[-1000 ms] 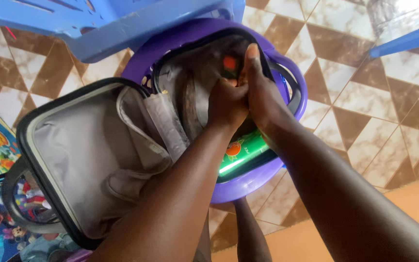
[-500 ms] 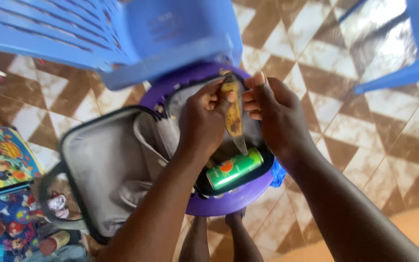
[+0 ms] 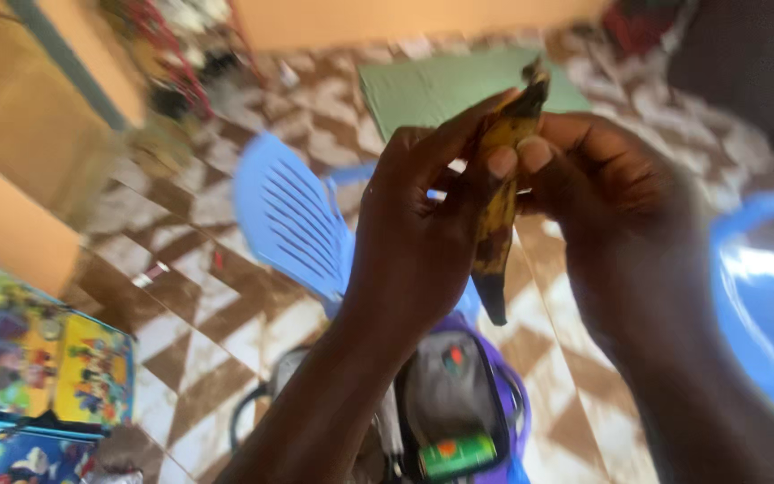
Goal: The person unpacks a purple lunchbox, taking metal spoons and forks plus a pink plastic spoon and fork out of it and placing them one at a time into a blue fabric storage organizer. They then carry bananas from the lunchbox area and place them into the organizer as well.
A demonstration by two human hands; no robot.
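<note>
Both hands are raised in front of the camera and hold an overripe banana [image 3: 500, 208], yellow with brown and black patches, upright between them. My left hand [image 3: 423, 229] grips its left side with the thumb near the top. My right hand [image 3: 606, 193] pinches it from the right with thumb and fingers. Below the hands lies an open grey-lined bag [image 3: 448, 394] with a purple rim. A green can [image 3: 457, 455] lies at its lower end.
A light blue plastic chair [image 3: 290, 220] stands behind the hands and another blue chair [image 3: 763, 300] at the right. Colourful cartoon-printed boxes [image 3: 42, 363] lie at the left on the brown and white tiled floor. A green mat [image 3: 441, 85] lies further back.
Both hands have lifted the banana out of the bag and up toward the camera. The view has tilted up, showing more of the room.
</note>
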